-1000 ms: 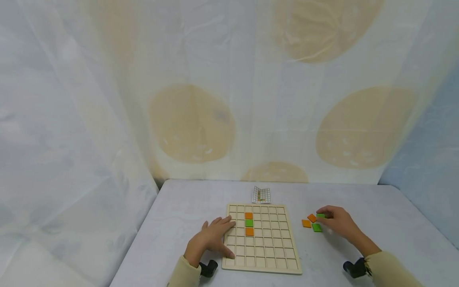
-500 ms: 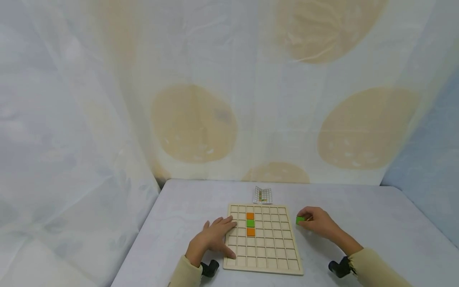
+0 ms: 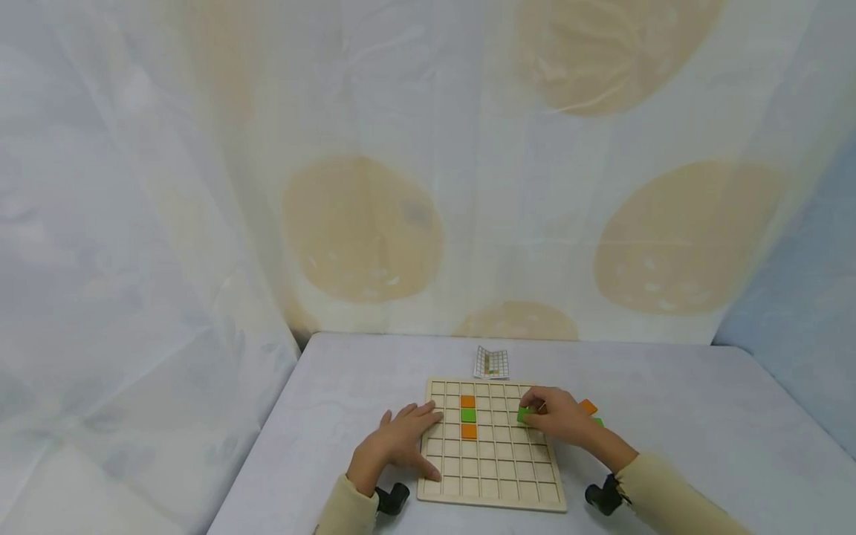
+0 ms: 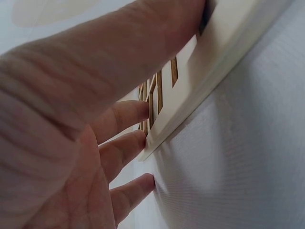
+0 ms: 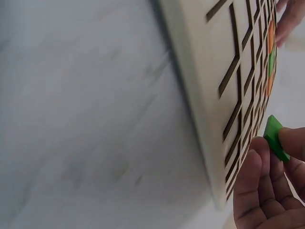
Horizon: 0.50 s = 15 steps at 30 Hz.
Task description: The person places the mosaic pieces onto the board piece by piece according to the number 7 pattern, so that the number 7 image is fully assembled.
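A pale wooden grid board lies on the table, with an orange, a green and another orange tile in one column left of its middle. My left hand rests on the board's left edge, fingers spread; the left wrist view shows the thumb and some fingertips on the rim. Over the board's right side, my right hand pinches a green square tile between thumb and fingers, tilted above the grid. Behind that hand, an orange tile and a green tile show, partly hidden.
A small folded card printed with a coloured grid stands just behind the board. The white-covered table reaches back to a curtain with tan round shapes. Black wrist cameras sit below both hands.
My right hand has picked the green tile from the loose pile and carried it left, from beside the board to over its right columns. My left hand stays in place on the board.
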{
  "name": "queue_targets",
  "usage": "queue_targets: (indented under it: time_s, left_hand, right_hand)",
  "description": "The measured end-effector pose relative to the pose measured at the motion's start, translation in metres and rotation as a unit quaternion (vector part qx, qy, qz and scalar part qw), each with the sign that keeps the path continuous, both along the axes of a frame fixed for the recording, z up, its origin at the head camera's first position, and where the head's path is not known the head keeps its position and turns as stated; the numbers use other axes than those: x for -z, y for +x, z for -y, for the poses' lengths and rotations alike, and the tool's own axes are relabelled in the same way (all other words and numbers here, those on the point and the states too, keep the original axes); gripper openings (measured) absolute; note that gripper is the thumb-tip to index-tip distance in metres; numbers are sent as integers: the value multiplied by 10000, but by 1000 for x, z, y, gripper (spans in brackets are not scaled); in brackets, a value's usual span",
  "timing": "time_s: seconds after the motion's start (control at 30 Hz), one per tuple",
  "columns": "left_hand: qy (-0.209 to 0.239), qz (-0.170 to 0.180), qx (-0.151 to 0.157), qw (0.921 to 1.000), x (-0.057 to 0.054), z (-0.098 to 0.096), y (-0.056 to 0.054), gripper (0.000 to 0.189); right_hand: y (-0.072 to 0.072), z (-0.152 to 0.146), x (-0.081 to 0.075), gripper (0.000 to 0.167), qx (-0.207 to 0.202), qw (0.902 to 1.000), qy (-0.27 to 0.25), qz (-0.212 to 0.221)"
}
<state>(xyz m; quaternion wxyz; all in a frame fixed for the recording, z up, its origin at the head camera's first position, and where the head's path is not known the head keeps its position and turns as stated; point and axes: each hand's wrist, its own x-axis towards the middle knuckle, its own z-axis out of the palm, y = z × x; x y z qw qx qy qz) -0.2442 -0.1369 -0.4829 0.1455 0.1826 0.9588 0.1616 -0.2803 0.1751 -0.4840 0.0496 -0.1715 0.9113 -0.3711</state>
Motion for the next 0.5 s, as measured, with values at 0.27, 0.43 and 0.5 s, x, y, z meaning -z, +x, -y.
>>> queue_targets:
  time_s: [0.27,0.43,0.5]
  left_hand:
    - [50,78,49,9999,2,2,0,101]
    - [-10,154,-18,9999,2,0,1,101]
    - [-41,135,-37,9999,1,-1,2,101]
  right_hand:
    - [5,27,2,11,-638,9977,92,-225]
    - [15,44,-1,10,-1179,9926,-41,-305]
    - [18,50,-3,12,-1299,9913,-76,-214]
